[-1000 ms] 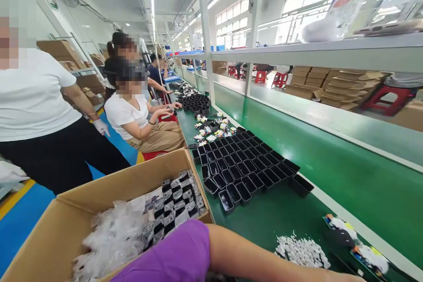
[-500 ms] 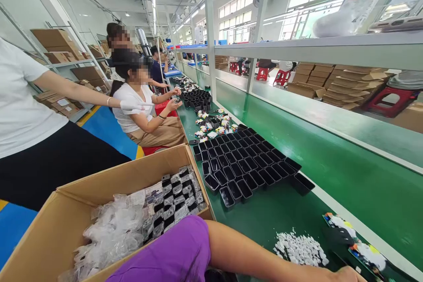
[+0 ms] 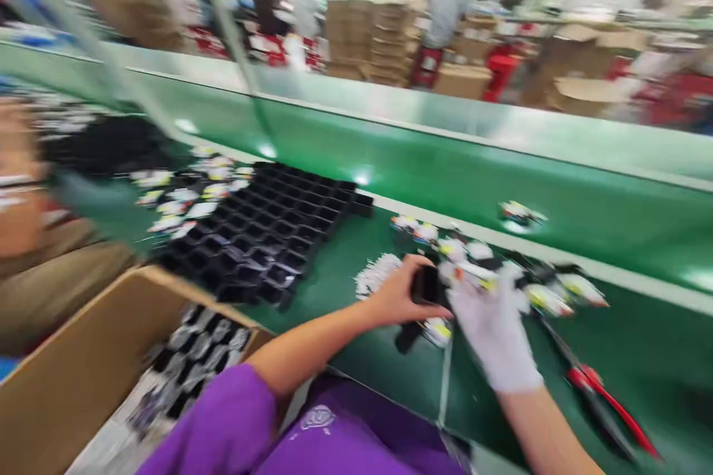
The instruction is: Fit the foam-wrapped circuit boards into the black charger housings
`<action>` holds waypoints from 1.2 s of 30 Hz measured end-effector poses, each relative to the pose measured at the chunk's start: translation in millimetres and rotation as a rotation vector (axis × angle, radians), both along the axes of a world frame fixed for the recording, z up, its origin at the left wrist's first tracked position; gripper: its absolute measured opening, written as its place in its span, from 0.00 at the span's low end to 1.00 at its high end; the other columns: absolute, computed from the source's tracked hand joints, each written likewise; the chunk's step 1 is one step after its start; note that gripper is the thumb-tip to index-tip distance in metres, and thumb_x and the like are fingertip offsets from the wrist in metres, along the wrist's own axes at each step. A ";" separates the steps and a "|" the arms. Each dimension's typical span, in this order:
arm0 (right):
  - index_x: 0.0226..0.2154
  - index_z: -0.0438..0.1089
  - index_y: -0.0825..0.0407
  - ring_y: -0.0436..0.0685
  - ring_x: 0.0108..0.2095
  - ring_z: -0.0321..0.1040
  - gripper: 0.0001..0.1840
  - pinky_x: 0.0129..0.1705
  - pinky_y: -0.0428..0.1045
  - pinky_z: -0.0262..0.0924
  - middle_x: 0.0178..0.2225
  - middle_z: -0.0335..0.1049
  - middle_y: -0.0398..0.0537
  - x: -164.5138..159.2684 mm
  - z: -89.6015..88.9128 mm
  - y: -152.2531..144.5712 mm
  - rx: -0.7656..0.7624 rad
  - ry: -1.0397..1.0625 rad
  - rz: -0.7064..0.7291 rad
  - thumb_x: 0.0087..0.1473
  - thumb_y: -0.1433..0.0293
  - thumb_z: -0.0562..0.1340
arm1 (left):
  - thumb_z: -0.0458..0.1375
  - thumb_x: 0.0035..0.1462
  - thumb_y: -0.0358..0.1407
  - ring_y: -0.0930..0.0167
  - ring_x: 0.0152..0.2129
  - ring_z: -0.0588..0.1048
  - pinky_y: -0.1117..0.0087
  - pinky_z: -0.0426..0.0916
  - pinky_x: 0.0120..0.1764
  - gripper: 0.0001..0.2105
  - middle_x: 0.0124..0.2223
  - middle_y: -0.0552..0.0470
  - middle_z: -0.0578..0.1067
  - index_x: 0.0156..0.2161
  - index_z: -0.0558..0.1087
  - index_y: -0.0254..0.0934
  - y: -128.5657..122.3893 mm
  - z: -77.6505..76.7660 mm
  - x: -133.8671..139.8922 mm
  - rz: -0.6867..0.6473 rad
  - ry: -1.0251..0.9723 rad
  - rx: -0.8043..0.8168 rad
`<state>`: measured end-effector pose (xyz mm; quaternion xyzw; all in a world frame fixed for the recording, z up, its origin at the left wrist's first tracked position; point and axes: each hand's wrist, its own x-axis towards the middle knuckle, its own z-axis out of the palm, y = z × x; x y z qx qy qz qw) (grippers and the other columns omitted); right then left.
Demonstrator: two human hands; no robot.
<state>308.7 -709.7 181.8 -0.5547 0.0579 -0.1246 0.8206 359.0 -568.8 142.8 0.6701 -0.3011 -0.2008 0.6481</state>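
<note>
My bare left hand [image 3: 396,295] is wrapped around a small black plastic case [image 3: 425,285], whose open side faces my other hand. A white glove covers my right hand [image 3: 495,338], its fingers closed on a circuit board [image 3: 477,273] with white and yellow parts. The board is right beside the case; motion blur hides whether they touch. Behind my left hand lies a pile of small white pieces [image 3: 374,272]. More circuit boards [image 3: 415,227] lie just beyond both hands, and another board [image 3: 437,332] is on the bench below them.
Rows of black cases [image 3: 261,226] stand on the green bench [image 3: 356,352] to the left. Red-handled pliers [image 3: 593,386] lie at the right. An open cardboard box [image 3: 105,341] of wrapped black parts is at lower left. Part of another person [image 3: 22,185] shows at the left edge.
The view has swung right and down to the bench. Both my hands now show, with a case in the left and a circuit board in the right; earlier one arm reached right, its hand mostly cut off.
</note>
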 end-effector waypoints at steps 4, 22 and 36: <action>0.30 0.75 0.50 0.50 0.27 0.74 0.27 0.27 0.41 0.70 0.28 0.77 0.43 -24.8 -1.7 0.7 0.558 0.200 -0.193 0.43 0.43 0.71 | 0.71 0.45 0.47 0.65 0.41 0.75 0.62 0.70 0.44 0.31 0.46 0.48 0.73 0.49 0.62 0.41 2.2 2.4 10.1 0.007 -0.273 -0.088; 0.37 0.77 0.51 0.58 0.42 0.77 0.26 0.50 0.53 0.72 0.36 0.80 0.46 -24.9 18.0 42.1 0.717 0.177 -0.093 0.57 0.45 0.62 | 0.69 0.46 0.51 0.64 0.42 0.75 0.61 0.75 0.42 0.36 0.55 0.39 0.67 0.56 0.63 0.42 6.8 12.2 4.6 0.076 -0.842 -0.356; 0.38 0.76 0.45 0.54 0.37 0.76 0.17 0.40 0.49 0.74 0.36 0.78 0.40 -22.3 9.2 32.2 0.401 0.121 0.003 0.53 0.50 0.68 | 0.69 0.40 0.58 0.60 0.46 0.75 0.59 0.77 0.46 0.37 0.52 0.36 0.71 0.51 0.70 0.37 1.9 5.0 13.7 0.169 -0.874 -0.383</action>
